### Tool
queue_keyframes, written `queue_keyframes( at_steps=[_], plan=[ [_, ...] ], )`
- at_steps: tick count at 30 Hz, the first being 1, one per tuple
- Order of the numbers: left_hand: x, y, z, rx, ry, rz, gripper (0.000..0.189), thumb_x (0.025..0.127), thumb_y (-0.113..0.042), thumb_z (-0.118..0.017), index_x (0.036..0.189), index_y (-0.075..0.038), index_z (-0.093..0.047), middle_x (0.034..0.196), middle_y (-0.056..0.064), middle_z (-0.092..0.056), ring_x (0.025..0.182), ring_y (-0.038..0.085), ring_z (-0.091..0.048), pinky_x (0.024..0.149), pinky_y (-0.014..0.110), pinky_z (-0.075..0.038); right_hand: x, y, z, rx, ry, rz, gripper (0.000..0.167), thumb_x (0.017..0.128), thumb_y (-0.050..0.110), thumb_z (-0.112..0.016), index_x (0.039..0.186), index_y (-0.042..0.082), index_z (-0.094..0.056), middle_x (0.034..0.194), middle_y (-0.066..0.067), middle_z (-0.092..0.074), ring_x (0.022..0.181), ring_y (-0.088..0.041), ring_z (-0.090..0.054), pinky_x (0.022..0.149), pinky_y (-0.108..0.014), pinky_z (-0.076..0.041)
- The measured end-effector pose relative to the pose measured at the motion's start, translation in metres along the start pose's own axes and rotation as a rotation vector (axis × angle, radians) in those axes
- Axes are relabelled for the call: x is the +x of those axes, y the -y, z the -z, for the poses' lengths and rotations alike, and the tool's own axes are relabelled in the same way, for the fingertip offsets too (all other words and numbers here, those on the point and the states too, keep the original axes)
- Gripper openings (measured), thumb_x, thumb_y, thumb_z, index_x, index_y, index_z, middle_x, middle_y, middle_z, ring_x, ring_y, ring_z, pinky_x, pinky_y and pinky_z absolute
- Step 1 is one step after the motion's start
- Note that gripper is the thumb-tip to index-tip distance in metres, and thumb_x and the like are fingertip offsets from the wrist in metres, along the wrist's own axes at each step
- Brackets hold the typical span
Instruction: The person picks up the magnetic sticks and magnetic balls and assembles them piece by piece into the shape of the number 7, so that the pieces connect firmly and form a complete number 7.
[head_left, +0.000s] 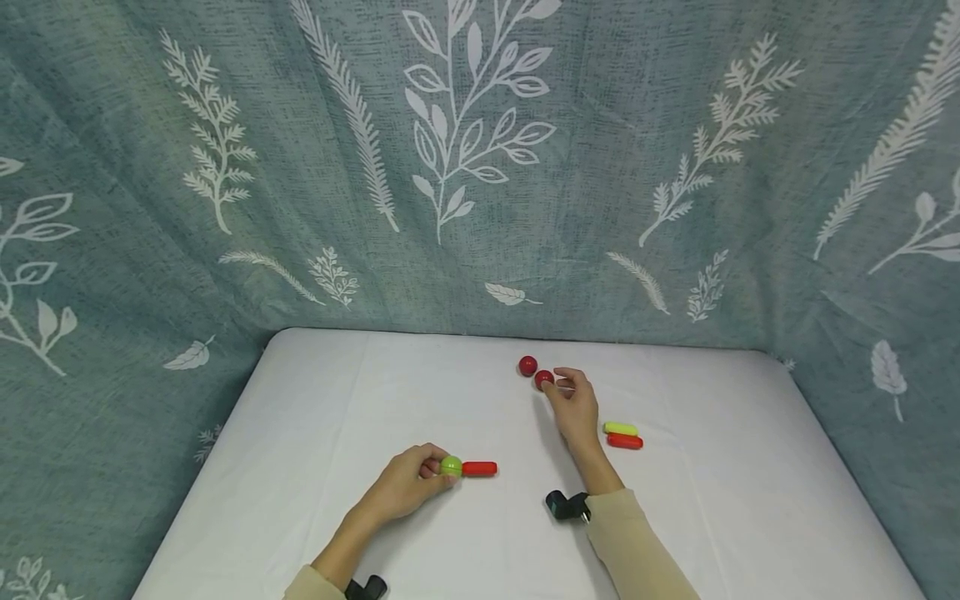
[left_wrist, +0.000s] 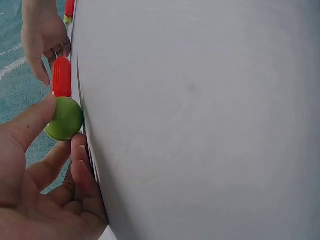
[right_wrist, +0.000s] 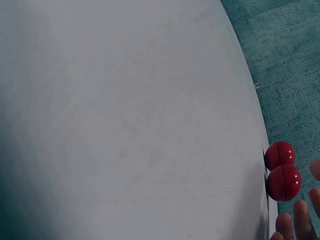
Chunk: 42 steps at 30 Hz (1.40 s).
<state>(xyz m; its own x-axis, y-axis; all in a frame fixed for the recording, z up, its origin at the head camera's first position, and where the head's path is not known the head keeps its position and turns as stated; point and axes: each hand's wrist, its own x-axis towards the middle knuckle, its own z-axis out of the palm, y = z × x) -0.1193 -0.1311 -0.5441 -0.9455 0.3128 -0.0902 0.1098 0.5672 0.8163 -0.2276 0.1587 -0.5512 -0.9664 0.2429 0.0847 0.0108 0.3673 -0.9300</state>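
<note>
Pinch of left hand [head_left: 405,483] on green ball [head_left: 451,466], thumb to one side, fingertips to the other. Right up against green ball, pointing away from left hand: red rod [head_left: 480,468]; joined or merely touching, cannot tell. Both over white table [head_left: 390,408], on the near side. Farther back, right hand [head_left: 576,408] at near ball [head_left: 542,379], red, with digits partly spread and bent, not clamped; in right wrist view, gaps between digits and near ball. Just beside near ball, a little farther left and back: far ball [head_left: 528,366], also red. Right of right forearm, side by side: yellow rod [head_left: 620,428] and second red rod [head_left: 625,442]. Behind table, leaf-patterned curtain [head_left: 585,275].
</note>
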Motion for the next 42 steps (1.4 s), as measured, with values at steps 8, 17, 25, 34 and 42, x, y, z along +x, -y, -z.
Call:
queue_keyframes(
  at_steps=[8,17,25,34,42],
  plan=[
    [0.0,0.0,0.001,0.005,0.01,0.003,0.03,0.093,-0.031,-0.073,0.113,-0.01,-0.068,0.091,-0.005,-0.056,0.083,0.012,-0.052,0.07,0.026,-0.046,0.004,-0.009,-0.006,-0.084,0.019,-0.012,0.048,0.09,0.017,-0.073,0.132,0.0,-0.055,0.108,-0.019,-0.054,0.099,-0.032,-0.053,0.084,-0.042,-0.044],
    [0.0,-0.001,0.004,-0.009,0.032,0.001,0.03,0.092,-0.029,-0.074,0.113,-0.008,-0.068,0.092,-0.002,-0.057,0.084,0.015,-0.052,0.071,0.028,-0.046,0.004,-0.011,-0.01,-0.19,0.017,0.059,0.048,0.09,0.021,-0.075,0.128,-0.003,-0.058,0.106,-0.021,-0.057,0.096,-0.033,-0.054,0.081,-0.046,-0.042],
    [0.001,-0.002,0.005,-0.009,0.03,-0.006,0.029,0.092,-0.029,-0.074,0.112,-0.009,-0.068,0.091,-0.003,-0.057,0.083,0.014,-0.052,0.071,0.027,-0.045,0.005,-0.011,-0.011,-0.226,0.007,0.079,0.045,0.092,0.021,-0.074,0.126,-0.003,-0.06,0.106,-0.022,-0.058,0.096,-0.034,-0.054,0.081,-0.048,-0.042],
    [0.001,-0.001,0.005,-0.013,0.033,-0.017,0.03,0.092,-0.029,-0.074,0.112,-0.008,-0.068,0.09,-0.002,-0.056,0.082,0.015,-0.052,0.07,0.027,-0.045,0.007,-0.011,-0.011,-0.226,-0.002,0.078,0.041,0.091,0.019,-0.073,0.124,-0.003,-0.061,0.107,-0.022,-0.057,0.096,-0.035,-0.054,0.082,-0.049,-0.042],
    [0.001,-0.001,0.005,-0.015,0.03,-0.017,0.03,0.092,-0.029,-0.074,0.112,-0.008,-0.068,0.09,-0.002,-0.056,0.082,0.015,-0.051,0.07,0.027,-0.045,0.002,-0.007,-0.008,-0.196,0.058,0.106,0.038,0.092,0.018,-0.073,0.123,-0.002,-0.062,0.11,-0.023,-0.055,0.102,-0.035,-0.051,0.085,-0.047,-0.044]
  ],
)
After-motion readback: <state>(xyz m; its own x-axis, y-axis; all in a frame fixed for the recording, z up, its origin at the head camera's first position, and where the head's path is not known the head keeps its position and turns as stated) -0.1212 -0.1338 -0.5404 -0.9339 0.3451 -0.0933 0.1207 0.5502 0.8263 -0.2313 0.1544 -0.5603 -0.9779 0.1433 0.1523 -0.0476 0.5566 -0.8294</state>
